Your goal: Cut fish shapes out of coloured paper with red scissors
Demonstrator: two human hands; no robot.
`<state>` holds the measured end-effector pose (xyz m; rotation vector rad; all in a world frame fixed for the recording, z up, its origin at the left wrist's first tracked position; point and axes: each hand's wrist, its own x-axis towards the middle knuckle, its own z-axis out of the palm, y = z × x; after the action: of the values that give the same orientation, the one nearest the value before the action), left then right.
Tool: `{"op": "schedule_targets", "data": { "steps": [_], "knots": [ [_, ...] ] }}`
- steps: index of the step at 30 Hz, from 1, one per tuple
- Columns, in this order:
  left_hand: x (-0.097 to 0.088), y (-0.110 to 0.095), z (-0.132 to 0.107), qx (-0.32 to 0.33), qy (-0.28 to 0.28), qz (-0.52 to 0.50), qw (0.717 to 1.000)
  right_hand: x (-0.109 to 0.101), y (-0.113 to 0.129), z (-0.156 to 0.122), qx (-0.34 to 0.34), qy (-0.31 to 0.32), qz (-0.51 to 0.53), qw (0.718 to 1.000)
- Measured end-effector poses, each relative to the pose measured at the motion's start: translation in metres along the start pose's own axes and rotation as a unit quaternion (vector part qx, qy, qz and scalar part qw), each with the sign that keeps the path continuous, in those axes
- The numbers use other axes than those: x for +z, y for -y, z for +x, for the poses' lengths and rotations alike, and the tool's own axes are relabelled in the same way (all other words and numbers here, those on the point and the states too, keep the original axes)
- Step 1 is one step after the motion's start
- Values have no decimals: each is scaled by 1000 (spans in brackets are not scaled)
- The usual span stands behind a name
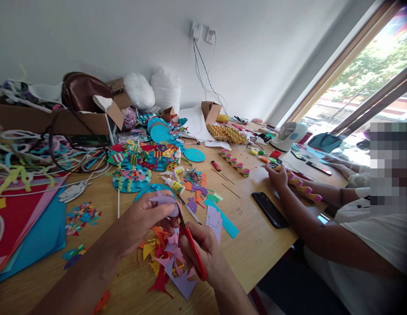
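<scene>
My left grip [144, 222] pinches purple paper [161, 198] and my right grip [205, 247] encloses the red scissors [199, 261]; should the paper twist, a miscut could result.

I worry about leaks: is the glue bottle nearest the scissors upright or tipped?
Tipped: the glue bottle lies on its side, label showing, with its nozzle pointing left.

Bare left hand [147, 223], bare right hand [206, 251], 2 bare wrists [224, 278], 2 bare forearms [85, 275]
</scene>
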<state>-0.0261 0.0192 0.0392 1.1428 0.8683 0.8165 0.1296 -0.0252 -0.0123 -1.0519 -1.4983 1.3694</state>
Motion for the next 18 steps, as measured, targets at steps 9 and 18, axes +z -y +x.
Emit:
{"op": "schedule_targets", "data": {
  "steps": [9, 18],
  "knots": [
    [1, 0, 0, -11, 3, 3, 1000, 0, -4, -1, -4, -3, 6, 1000],
    [-2, 5, 3, -8, 8, 18, 1000, -4, -10, -4, -20, -6, -26, 999]
  ]
}}
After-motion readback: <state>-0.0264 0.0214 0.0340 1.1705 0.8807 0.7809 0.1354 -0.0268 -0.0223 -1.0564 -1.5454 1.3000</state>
